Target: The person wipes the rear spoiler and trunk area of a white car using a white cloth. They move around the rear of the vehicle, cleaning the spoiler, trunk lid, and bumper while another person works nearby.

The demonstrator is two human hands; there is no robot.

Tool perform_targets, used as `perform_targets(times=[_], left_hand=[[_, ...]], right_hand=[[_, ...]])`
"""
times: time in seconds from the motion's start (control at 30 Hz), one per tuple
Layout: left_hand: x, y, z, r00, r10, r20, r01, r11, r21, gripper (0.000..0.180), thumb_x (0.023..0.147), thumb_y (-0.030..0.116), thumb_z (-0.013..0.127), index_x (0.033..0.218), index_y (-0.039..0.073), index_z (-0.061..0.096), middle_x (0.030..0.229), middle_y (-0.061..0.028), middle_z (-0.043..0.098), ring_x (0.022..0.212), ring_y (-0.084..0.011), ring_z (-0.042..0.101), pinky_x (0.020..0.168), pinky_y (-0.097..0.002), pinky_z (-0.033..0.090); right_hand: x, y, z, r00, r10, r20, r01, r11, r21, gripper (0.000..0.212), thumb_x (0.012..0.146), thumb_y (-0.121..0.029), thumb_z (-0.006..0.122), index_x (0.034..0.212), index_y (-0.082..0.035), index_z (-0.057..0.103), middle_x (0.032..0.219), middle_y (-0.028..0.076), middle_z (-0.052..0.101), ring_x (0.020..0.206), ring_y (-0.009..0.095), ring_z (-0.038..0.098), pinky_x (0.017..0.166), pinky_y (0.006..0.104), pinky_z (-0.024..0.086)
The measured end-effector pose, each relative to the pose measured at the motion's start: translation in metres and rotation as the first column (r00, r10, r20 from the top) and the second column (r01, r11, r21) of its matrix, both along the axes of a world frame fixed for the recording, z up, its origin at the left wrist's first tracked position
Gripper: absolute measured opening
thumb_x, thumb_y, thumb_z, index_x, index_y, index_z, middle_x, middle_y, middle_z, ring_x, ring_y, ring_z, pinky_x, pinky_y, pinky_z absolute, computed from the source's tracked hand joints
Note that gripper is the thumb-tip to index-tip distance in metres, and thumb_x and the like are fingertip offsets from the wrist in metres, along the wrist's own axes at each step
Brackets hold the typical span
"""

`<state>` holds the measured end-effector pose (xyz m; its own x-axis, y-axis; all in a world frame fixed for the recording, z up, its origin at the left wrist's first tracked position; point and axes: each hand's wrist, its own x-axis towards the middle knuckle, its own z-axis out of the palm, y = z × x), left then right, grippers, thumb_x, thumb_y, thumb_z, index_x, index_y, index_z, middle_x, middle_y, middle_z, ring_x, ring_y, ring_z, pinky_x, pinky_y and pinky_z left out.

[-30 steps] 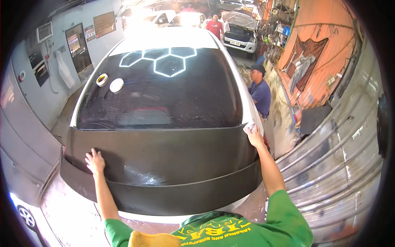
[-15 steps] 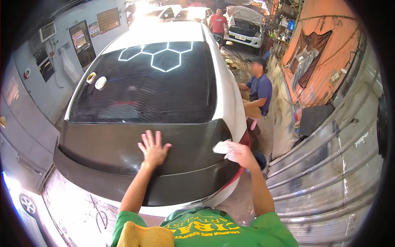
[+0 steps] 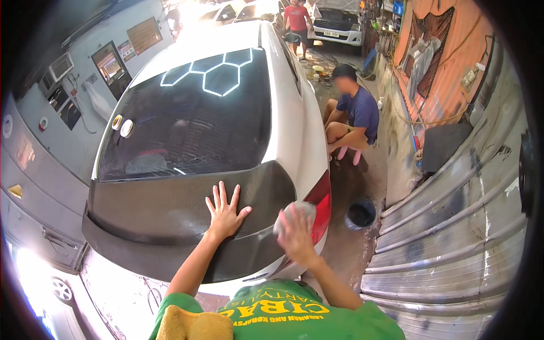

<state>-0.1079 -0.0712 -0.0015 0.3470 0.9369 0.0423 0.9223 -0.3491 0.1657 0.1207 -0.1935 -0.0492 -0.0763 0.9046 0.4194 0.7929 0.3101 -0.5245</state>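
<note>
In front of me stands a white car (image 3: 306,136), its dark, carbon-patterned trunk lid (image 3: 141,201) under my hands. My left hand (image 3: 225,218) lies flat on the lid with fingers spread, holding nothing. On the lid's right end, beside the red tail light (image 3: 322,205), my right hand (image 3: 297,241) presses a crumpled whitish-grey cloth (image 3: 307,209) against the surface. The fingers partly cover the cloth. A raised lip (image 3: 130,238) runs along the lid's rear edge. Above the lid is the dark rear window (image 3: 187,136).
A co-worker (image 3: 361,110) in a dark blue shirt squats along the car's right side. Behind them on the floor stands a dark bucket (image 3: 360,214). Corrugated metal sheeting (image 3: 447,243) rises at the right. Two tape rolls (image 3: 126,128) sit on the window. Another person (image 3: 296,20) stands farther back.
My right hand has moved left and down with the cloth, from above the lid's right edge onto its surface. My left hand stays spread on the lid. The view has shifted to the right.
</note>
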Motion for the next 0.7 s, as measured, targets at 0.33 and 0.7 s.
perform_targets(times=[0.33,0.7], left_hand=[[0.007,0.002,0.003,0.999,0.020,0.033,-0.020,1.000,-0.001,0.081,0.092,0.066,0.044,0.155,0.016,0.026,0.159,-0.0297,0.001,0.147,-0.0486,-0.001,0.110,-0.0708,0.004],[0.000,0.005,-0.002,0.997,-0.008,0.073,0.005,0.999,0.043,0.074,0.096,0.060,0.043,0.154,0.018,0.027,0.159,-0.0290,0.002,0.147,-0.0477,0.002,0.111,-0.0700,0.005]], right_hand=[[-0.034,-0.012,-0.002,0.964,-0.262,-0.041,0.260,0.964,-0.059,0.063,0.096,-0.032,0.049,0.150,-0.005,0.032,0.158,0.023,0.020,0.146,0.045,0.015,0.114,0.0657,0.010],[0.043,0.069,-0.031,0.916,-0.240,-0.322,0.261,0.965,0.023,0.038,0.100,-0.020,0.047,0.130,0.002,0.055,0.146,0.024,0.043,0.138,0.047,0.032,0.116,0.0500,0.023]])
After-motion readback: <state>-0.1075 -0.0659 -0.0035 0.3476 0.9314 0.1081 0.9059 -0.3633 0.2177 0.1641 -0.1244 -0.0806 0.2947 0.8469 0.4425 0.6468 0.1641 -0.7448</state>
